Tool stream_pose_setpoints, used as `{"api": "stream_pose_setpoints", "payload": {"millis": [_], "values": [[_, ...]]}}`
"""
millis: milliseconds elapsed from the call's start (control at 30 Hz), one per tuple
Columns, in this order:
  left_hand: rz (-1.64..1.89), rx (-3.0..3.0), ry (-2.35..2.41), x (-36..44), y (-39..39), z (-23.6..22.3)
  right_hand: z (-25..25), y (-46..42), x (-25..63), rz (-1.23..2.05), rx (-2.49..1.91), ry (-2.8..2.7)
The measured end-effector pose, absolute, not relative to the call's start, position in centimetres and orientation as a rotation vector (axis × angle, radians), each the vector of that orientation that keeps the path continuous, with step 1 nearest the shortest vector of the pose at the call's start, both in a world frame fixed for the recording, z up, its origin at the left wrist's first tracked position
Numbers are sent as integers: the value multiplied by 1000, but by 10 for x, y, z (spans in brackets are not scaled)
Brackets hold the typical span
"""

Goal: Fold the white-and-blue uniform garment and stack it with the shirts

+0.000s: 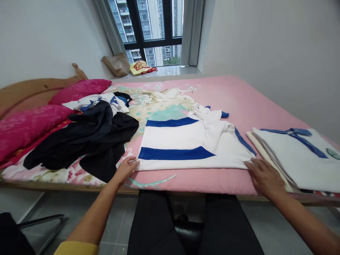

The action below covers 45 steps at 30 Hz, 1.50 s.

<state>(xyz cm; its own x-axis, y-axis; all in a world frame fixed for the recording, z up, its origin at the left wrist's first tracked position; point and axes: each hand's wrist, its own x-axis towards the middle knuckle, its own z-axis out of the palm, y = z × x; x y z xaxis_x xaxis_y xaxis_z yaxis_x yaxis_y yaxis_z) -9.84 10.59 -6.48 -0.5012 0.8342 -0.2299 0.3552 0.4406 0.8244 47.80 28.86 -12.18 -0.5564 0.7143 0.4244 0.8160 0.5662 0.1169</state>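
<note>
A white shirt with blue stripes (186,143) lies partly folded on the pink bedsheet (239,95) in front of me. My left hand (126,169) pinches its near left corner with curled fingers. My right hand (264,175) rests flat on the shirt's near right corner, fingers stretched out. A stack of folded white garments with blue trim (294,159) sits just right of my right hand.
A heap of dark and white clothes (90,138) lies on the left of the bed beside two magenta pillows (29,125). A wooden headboard (34,88) is at far left. Bags (118,64) sit on the windowsill. A chair leg (42,221) stands on the floor at lower left.
</note>
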Motion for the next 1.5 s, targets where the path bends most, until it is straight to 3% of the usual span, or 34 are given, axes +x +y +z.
{"api": "stream_pose_setpoints", "payload": {"millis": [267,400,567,867,1100,1267,1500], "values": [[719,1327,2487,-96,102,-58,-117,285,478,-520,-1348,-2438],[395,2220,2241,-93,89,-61,-107,283,472,-536,-1331,-2504],[125,2411,2163,-97,95,-74,-98,292,464,-454,-1243,-2699],[140,2490,2235,-102,122,-78,-90,311,453,-473,-1285,-2648],[28,2714,2066,-117,76,-77,-94,279,484,-532,-1086,-2685],[13,2522,2175,-96,51,-72,-96,245,487,-383,-1087,-2630],[207,2493,1915,-46,102,-52,-72,244,417,37,-621,-2532]]}}
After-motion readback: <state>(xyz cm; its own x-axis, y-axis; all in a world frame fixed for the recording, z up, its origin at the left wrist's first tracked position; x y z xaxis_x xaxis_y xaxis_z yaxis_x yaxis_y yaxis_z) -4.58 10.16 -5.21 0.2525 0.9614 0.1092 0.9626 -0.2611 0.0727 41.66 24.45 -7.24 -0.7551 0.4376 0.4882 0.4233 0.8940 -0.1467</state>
